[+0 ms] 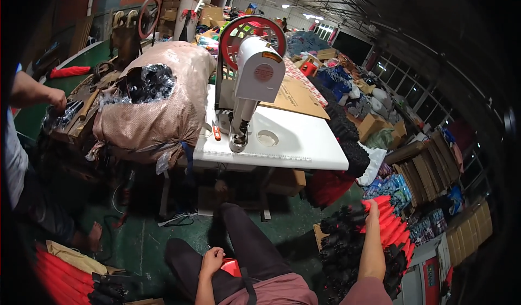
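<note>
My left hand (pixel 213 259) rests over my lap with its fingers curled in; whether anything is inside them is hidden. Right beside it, a small red object (pixel 230 267) lies on my lap near a dark strap. Stretched out to the right, my right hand (pixel 373 208) touches the top of a pile of long red bundles (pixel 392 226) with black ends. Its fingers are mostly hidden from sight. In front of me stands a white machine (pixel 260 72) with a red-rimmed wheel, mounted on a white table (pixel 320 154). An orange-handled cutter (pixel 216 132) lies by the machine's base.
A torn woven sack (pixel 157 123) with black wrapped goods bulges against the table's left side. Another person's hand (pixel 57 98) works over a bench at far left. More red bundles (pixel 62 272) lie at lower left. Cardboard (pixel 298 96) covers the table's back.
</note>
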Demonstrator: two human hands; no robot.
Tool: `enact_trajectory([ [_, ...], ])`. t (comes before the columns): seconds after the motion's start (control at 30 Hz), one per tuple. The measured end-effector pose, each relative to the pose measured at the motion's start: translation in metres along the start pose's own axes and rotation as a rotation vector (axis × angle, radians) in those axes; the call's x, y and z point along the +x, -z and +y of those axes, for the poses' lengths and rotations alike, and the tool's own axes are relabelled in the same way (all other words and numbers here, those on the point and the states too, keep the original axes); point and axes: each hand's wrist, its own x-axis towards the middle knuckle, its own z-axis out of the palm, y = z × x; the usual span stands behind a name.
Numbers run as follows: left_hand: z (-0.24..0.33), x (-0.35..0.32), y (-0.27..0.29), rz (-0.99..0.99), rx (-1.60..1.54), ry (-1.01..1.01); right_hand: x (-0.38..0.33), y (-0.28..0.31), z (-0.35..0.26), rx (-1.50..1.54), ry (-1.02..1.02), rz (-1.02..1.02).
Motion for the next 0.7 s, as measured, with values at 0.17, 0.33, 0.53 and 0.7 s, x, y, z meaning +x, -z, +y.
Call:
enact_trajectory([
  [0.17, -0.018, -0.015, 0.017, 0.039, 0.002, 0.061, -0.097, -0.065, -0.031, 0.177, -0.062, -0.065],
  [0.33, 0.000, -0.007, 0.003, -0.006, 0.069, 0.073, -0.194, -0.088, -0.058, 0.183, 0.422, 0.051],
  [0.53, 0.023, -0.011, -0.004, -0.049, 0.063, 0.020, -0.306, -0.130, -0.054, 0.150, 0.785, -0.167],
  [0.7, 0.208, -0.042, -0.018, -0.072, -0.013, -0.322, -0.384, -0.138, -0.050, -0.111, 0.850, -0.494],
])
